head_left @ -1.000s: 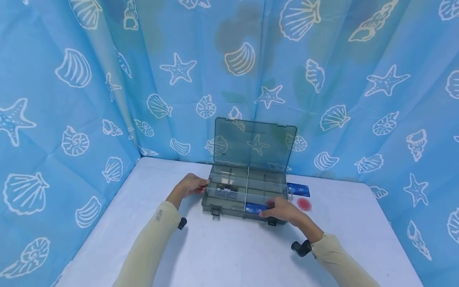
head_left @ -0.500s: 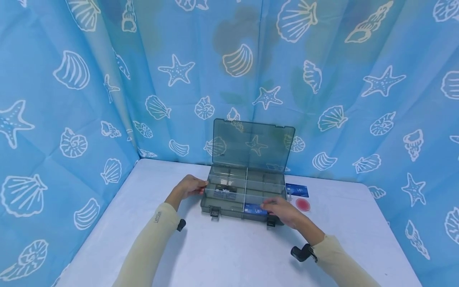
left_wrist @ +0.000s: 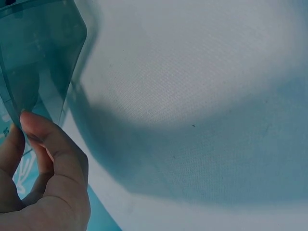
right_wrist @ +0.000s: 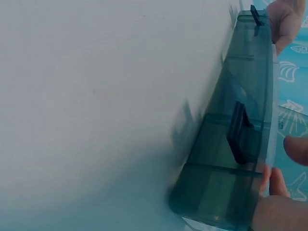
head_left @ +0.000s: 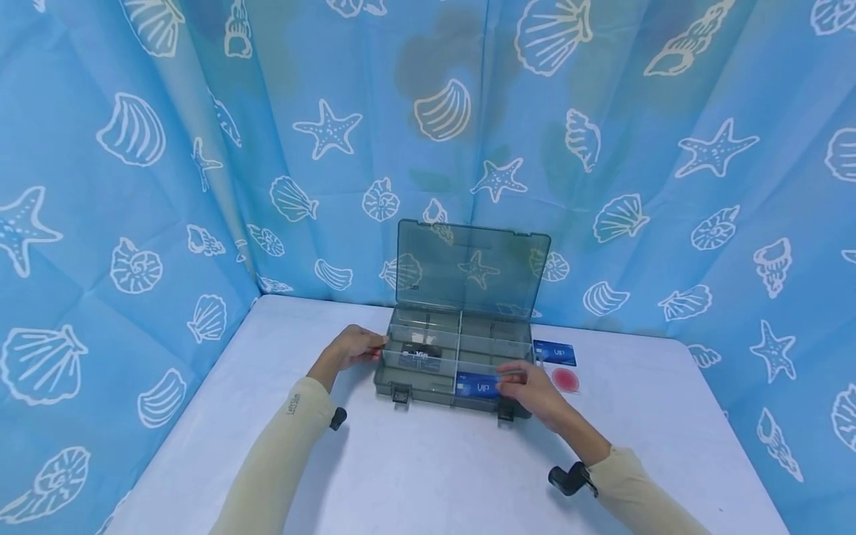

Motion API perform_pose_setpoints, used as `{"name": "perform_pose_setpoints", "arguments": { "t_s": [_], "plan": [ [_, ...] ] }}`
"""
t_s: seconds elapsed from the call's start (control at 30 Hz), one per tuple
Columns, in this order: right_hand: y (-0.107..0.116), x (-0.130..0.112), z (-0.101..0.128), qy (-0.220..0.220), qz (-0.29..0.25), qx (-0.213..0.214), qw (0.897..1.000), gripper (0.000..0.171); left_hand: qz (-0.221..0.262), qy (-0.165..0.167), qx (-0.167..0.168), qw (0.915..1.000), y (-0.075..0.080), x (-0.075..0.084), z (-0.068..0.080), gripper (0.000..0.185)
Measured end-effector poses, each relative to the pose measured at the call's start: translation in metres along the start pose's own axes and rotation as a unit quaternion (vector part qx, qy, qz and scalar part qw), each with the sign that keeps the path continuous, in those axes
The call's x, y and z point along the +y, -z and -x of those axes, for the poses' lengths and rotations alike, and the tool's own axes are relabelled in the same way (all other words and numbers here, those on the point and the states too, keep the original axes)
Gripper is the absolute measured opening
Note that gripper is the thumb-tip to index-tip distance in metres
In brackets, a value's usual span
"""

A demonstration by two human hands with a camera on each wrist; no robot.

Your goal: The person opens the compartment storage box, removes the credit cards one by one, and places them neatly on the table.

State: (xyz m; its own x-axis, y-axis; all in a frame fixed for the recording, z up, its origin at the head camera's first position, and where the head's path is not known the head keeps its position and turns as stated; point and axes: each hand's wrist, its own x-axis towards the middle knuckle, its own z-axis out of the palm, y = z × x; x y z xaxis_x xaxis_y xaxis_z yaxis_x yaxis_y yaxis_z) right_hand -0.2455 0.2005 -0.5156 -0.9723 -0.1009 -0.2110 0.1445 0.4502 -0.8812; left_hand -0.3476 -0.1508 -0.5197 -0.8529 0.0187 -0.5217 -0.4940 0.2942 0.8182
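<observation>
A smoky translucent compartment box (head_left: 428, 383) stands on the table with its lid (head_left: 473, 269) raised. At its left end, my left hand (head_left: 356, 345) grips the side wall between thumb and fingers; the left wrist view shows this pinch on the box's edge. My right hand (head_left: 533, 392) reaches over the front right compartment and pinches the right end of a blue VIP card (head_left: 473, 385). That card is tipped up, its printed face toward the head camera. In the right wrist view the box's front hides the card. A dark VIP card (head_left: 420, 355) lies in a left compartment.
Beside the box's right end lie another blue VIP card (head_left: 556, 353) and a round red piece (head_left: 565, 380) on the white table (head_left: 428, 475). Two black latches (head_left: 400, 395) hang at the box's front. A blue shell-patterned curtain (head_left: 334, 186) rises behind the table.
The blue card in the front right compartment has tipped up, and my right fingers have moved up along its right end. My left hand has stayed on the box's wall.
</observation>
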Motion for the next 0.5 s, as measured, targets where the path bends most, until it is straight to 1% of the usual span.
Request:
{"name": "perform_pose_setpoints", "arguments": {
  "t_s": [0.1, 0.27, 0.37, 0.5],
  "plan": [
    [-0.0022, 0.0012, -0.0009, 0.004, 0.008, 0.023, 1.0, 0.03, -0.001, 0.0, 0.0, 1.0, 0.0001, 0.0009, 0.0008, 0.031],
    [-0.0036, 0.0069, -0.0023, 0.022, 0.042, 0.055, 0.997, 0.017, -0.002, 0.002, -0.001, 1.0, 0.0, 0.0011, 0.0014, 0.033],
    [-0.0021, 0.0071, -0.0023, 0.036, 0.058, 0.061, 0.996, 0.013, -0.002, 0.002, -0.002, 1.0, -0.0001, 0.0008, 0.0016, 0.034],
    [0.0006, 0.0042, -0.0018, 0.047, 0.078, 0.048, 0.995, 0.012, -0.001, 0.0, -0.002, 1.0, 0.0003, 0.0002, 0.0014, 0.034]
  ]
}}
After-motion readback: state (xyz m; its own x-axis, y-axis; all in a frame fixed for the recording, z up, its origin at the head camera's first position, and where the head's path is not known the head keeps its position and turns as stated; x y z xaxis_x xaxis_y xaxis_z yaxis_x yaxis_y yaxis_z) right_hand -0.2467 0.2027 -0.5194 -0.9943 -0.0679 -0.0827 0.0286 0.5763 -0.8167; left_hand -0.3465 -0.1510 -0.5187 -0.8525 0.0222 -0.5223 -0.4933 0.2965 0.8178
